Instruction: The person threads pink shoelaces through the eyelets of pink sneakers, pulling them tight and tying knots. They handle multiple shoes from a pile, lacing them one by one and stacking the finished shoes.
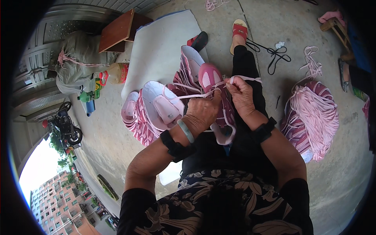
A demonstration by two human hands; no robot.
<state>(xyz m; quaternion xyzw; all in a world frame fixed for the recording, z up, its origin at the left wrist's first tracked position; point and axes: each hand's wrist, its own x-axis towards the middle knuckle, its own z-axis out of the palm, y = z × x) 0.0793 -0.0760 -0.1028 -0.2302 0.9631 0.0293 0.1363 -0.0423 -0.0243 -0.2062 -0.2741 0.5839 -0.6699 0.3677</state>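
Note:
On my lap lies a maroon and pink sneaker upper (pixel 210 76), its toe pointing away from me. My left hand (pixel 201 111) is closed at its left side, with the index finger pressed onto the lacing area. Thumb and fingers of my right hand (pixel 241 96) pinch a pale pink shoelace (pixel 250 79) just right of the upper. Lace also stretches left across the upper, above my left knuckles. Beside my left hand sit stacked pink-striped uppers with a white lining (pixel 160 107). More uppers (pixel 188 58) stand behind them. My left fingertips are partly hidden.
To the right, a bundle of pink laces (pixel 313 113) lies over more maroon uppers. Black cord (pixel 276 55) and loose pink lace (pixel 312 64) are on the concrete floor. At the left are a white sheet (pixel 156 47), a brown wooden box (pixel 119 31) and a plastic jug (pixel 116 73).

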